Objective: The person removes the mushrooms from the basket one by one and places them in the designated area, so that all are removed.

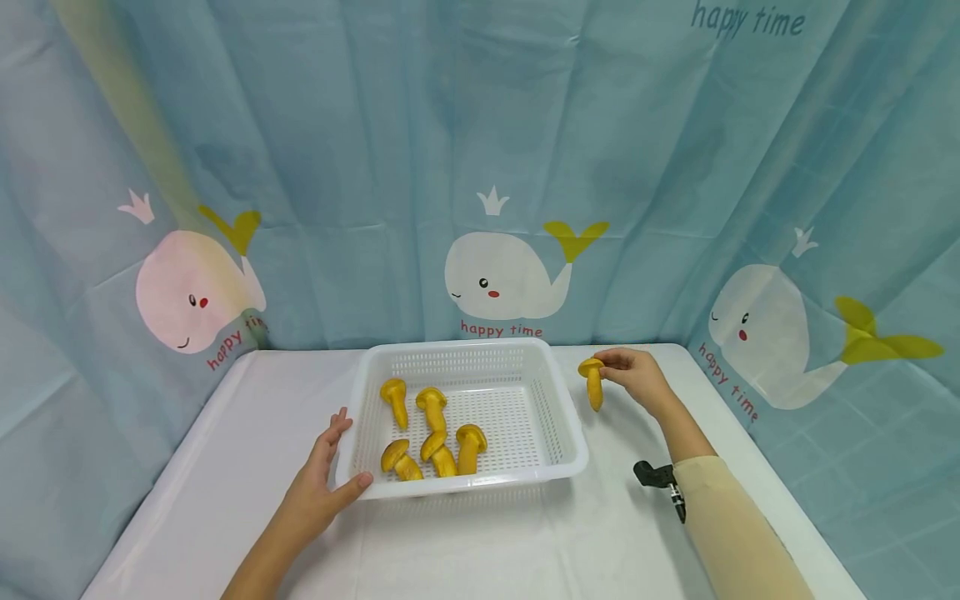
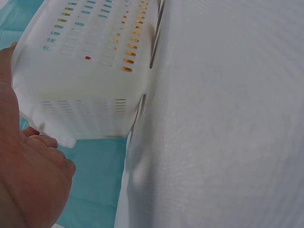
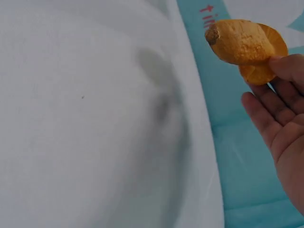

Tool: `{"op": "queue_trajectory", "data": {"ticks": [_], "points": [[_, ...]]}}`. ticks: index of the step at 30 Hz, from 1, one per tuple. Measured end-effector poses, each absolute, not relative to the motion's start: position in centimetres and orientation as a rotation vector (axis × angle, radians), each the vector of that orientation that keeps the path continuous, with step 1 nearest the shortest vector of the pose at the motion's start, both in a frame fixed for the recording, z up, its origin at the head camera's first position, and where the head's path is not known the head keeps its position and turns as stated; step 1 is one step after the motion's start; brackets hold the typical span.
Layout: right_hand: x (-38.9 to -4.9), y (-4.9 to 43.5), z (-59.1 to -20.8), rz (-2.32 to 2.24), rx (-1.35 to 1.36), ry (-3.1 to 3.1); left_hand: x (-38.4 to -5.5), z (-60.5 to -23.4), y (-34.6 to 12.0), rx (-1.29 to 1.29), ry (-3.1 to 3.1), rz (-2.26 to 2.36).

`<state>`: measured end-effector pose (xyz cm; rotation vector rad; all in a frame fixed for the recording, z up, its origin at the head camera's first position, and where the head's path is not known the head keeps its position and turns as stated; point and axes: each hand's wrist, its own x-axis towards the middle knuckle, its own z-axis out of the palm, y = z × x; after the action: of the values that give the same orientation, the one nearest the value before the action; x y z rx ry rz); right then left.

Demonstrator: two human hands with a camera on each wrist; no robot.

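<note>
A white plastic basket (image 1: 468, 482) with slotted walls stands on the table. Several yellow mushrooms (image 1: 470, 450) lie in its left half. At the basket's front left corner is my left hand (image 1: 318, 487), its thumb on the front rim and fingers along the left side. In the left wrist view, that hand (image 2: 35, 175) grips the rim from outside. My right hand (image 1: 636, 377), beyond the basket's right side, pinches one yellow mushroom (image 1: 595, 387) by its cap, stem hanging down. The right wrist view shows this mushroom (image 3: 242, 45) between thumb and fingers, above the tabletop.
A white cloth covers the table (image 1: 450, 550). A black device (image 1: 656, 475) is strapped at the right sleeve (image 1: 738, 525). Blue curtains (image 1: 337, 167) with whale prints hang behind the table and along both sides.
</note>
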<state>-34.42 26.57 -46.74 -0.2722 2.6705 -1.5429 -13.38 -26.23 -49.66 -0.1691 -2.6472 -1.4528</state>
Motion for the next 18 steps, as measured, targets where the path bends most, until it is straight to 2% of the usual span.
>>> {"op": "queue_trajectory", "data": {"ticks": [18], "points": [[-35.5,26.8,-50.0,-1.421,-0.264,2.646,-13.4,-49.7,-26.2,-0.171,-2.646,-1.460]]}}
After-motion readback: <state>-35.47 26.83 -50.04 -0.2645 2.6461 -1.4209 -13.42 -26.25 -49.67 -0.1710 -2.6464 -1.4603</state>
